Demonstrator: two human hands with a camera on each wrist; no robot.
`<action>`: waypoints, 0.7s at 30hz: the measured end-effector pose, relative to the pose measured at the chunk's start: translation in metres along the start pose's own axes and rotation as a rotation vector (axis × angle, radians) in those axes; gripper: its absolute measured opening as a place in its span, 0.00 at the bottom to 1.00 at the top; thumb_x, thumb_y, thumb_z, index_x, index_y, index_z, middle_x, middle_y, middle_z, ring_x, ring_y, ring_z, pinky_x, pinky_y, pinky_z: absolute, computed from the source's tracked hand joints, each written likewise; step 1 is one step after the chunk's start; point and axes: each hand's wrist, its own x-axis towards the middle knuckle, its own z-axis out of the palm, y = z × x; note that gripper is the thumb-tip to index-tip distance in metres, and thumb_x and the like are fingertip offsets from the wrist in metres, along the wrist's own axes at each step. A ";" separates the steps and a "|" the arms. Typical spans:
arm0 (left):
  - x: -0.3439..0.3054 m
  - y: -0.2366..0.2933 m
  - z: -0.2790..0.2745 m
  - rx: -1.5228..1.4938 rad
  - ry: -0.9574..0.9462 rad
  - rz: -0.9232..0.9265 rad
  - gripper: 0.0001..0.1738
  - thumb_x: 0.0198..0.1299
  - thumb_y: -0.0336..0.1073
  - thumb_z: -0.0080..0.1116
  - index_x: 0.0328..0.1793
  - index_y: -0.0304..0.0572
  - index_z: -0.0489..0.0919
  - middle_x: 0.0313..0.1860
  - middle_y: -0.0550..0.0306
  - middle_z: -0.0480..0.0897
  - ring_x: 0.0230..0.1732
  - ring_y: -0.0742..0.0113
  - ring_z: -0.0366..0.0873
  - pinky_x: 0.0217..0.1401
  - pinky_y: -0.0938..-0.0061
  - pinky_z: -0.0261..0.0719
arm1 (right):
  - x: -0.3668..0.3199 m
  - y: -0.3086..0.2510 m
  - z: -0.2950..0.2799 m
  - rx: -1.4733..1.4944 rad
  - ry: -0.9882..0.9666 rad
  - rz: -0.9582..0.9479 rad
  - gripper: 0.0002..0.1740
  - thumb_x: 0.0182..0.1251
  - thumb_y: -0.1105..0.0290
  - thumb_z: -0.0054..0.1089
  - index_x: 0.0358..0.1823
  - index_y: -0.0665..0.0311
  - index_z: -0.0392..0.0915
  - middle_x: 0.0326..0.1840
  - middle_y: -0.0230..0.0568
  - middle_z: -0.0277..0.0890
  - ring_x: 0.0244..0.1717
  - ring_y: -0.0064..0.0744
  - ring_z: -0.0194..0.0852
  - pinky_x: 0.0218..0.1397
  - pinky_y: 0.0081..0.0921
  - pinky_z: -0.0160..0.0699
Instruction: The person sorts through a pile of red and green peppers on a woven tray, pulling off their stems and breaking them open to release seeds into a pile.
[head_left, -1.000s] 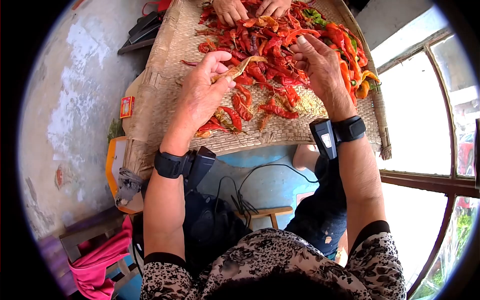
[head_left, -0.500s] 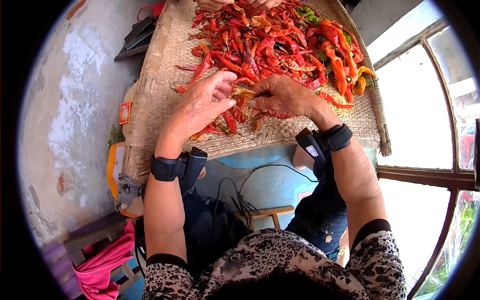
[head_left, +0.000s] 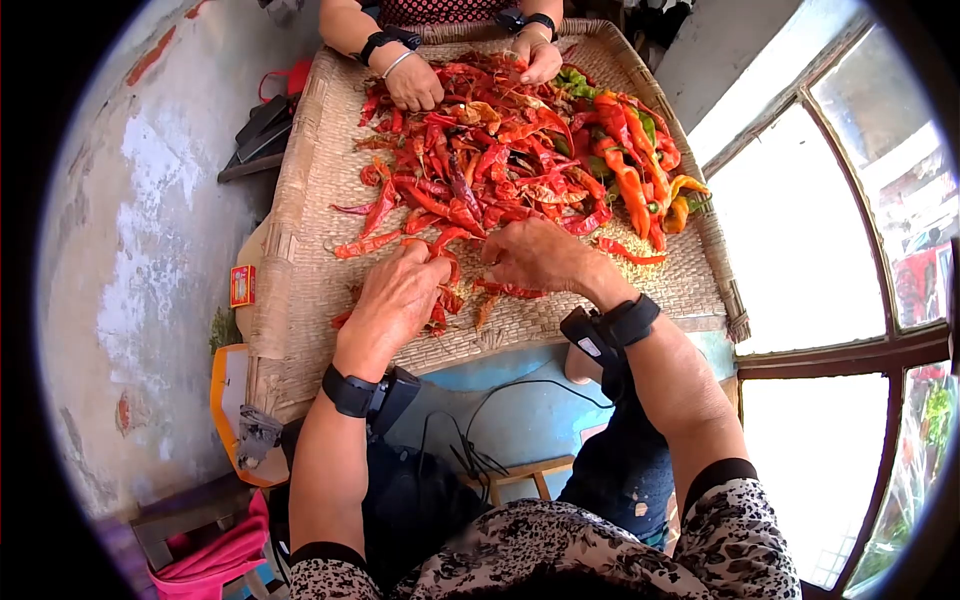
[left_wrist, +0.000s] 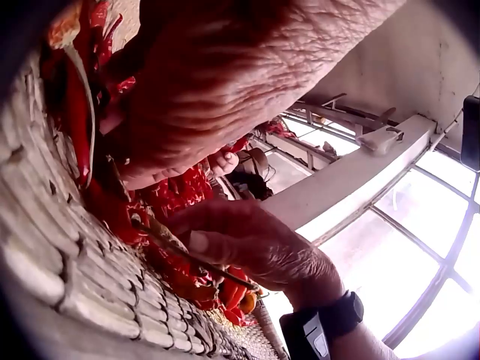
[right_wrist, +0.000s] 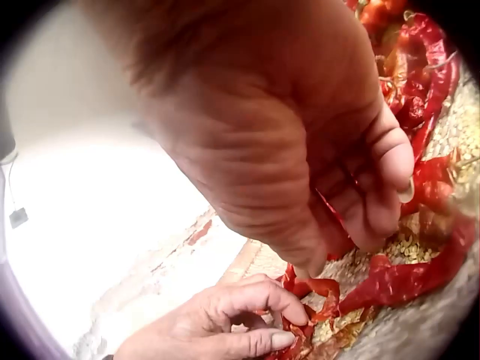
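Note:
In the head view, red peppers (head_left: 490,170) are heaped on a woven tray (head_left: 305,200). The left hand (head_left: 392,300) is at the near left side of the heap; the right wrist view shows this left hand (right_wrist: 217,322) pinching a red pepper (right_wrist: 300,330) between thumb and fingers. Just right of it, the right hand (head_left: 545,262) is palm down over near peppers, its fingers loosely bent. The left wrist view shows the right hand (left_wrist: 259,247) beyond a thin stem, with no pepper clearly in its grasp. Its palm is partly shadowed in the right wrist view.
Across the tray, another person's hands (head_left: 415,88) touch the far peppers. Orange and green peppers (head_left: 635,165) lie at the tray's right. Pale seeds are scattered near the front. A small red box (head_left: 242,286) is left of the tray; windows stand at the right.
The head view has shifted, showing more of the person opposite. The pale pepper seen earlier in the left hand is gone from it; the right hand has moved away from the heap towards the left hand.

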 end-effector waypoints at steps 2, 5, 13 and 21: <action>0.001 0.003 -0.005 0.011 -0.001 -0.005 0.06 0.54 0.25 0.59 0.37 0.40 0.75 0.37 0.50 0.72 0.41 0.47 0.75 0.41 0.57 0.74 | -0.007 -0.016 0.016 -0.218 0.000 0.078 0.17 0.59 0.63 0.64 0.46 0.63 0.75 0.33 0.48 0.81 0.40 0.49 0.81 0.43 0.43 0.79; 0.000 0.001 -0.010 -0.023 0.046 -0.055 0.04 0.56 0.27 0.57 0.36 0.39 0.74 0.34 0.49 0.73 0.39 0.47 0.76 0.40 0.57 0.73 | -0.006 -0.018 0.024 -0.324 0.056 0.060 0.19 0.58 0.65 0.64 0.49 0.62 0.73 0.32 0.50 0.80 0.41 0.50 0.81 0.41 0.43 0.79; -0.001 -0.007 -0.026 -0.202 0.197 -0.133 0.04 0.58 0.28 0.55 0.37 0.34 0.73 0.33 0.45 0.75 0.35 0.45 0.75 0.40 0.58 0.72 | 0.000 0.005 0.000 0.386 0.061 -0.134 0.12 0.63 0.67 0.66 0.44 0.64 0.82 0.31 0.36 0.82 0.29 0.29 0.80 0.36 0.31 0.80; -0.004 -0.012 -0.022 -0.203 0.252 -0.115 0.05 0.59 0.24 0.51 0.40 0.34 0.75 0.35 0.42 0.78 0.38 0.41 0.77 0.41 0.58 0.74 | 0.004 0.025 -0.032 1.039 0.782 0.056 0.32 0.70 0.63 0.60 0.69 0.73 0.61 0.35 0.39 0.80 0.30 0.23 0.79 0.36 0.21 0.81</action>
